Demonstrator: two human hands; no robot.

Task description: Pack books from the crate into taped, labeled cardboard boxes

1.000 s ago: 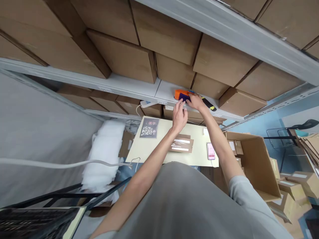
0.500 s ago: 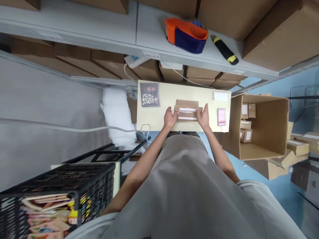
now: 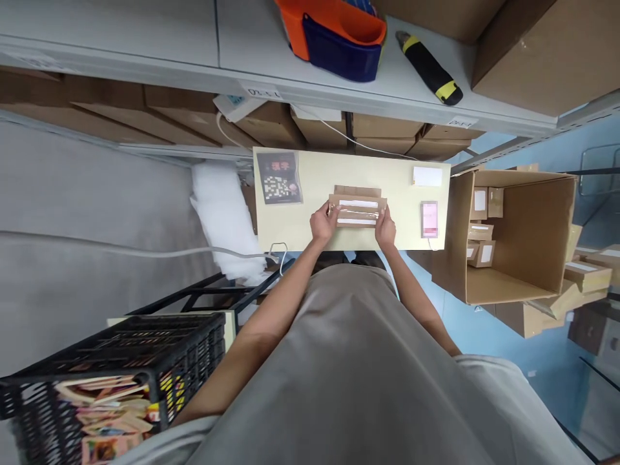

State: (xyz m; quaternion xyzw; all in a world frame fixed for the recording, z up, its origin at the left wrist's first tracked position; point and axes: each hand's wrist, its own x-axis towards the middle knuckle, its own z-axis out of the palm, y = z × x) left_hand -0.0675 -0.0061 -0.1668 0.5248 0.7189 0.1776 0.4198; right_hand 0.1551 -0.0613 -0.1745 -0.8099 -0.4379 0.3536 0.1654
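Between my two hands is a small brown cardboard box [image 3: 358, 212] with white paper strips and shiny clear tape across its upper face. My left hand [image 3: 323, 224] is closed on its left end, thumb on top. The right end is gripped by my right hand [image 3: 385, 228]. Just beyond it shows a brown cardboard edge [image 3: 357, 191]; whether this is a flap or a separate piece I cannot tell. Both are over the pale table [image 3: 320, 169], near its front edge. The undersides of my fingers are hidden.
A dark printed packet [image 3: 279, 177] lies at the table's left. To the right are a phone [image 3: 429, 219] with a cable and a white label stack [image 3: 427, 176]. A large open carton [image 3: 527, 239] holds several small boxes. An orange-blue tape dispenser [image 3: 341, 48] and cutter [image 3: 430, 68] rest on the shelf.
The small box has been turned or tilted, and its strips now face up more fully. My right hand has gone from flat beside the box to gripping its end. The view has shifted.
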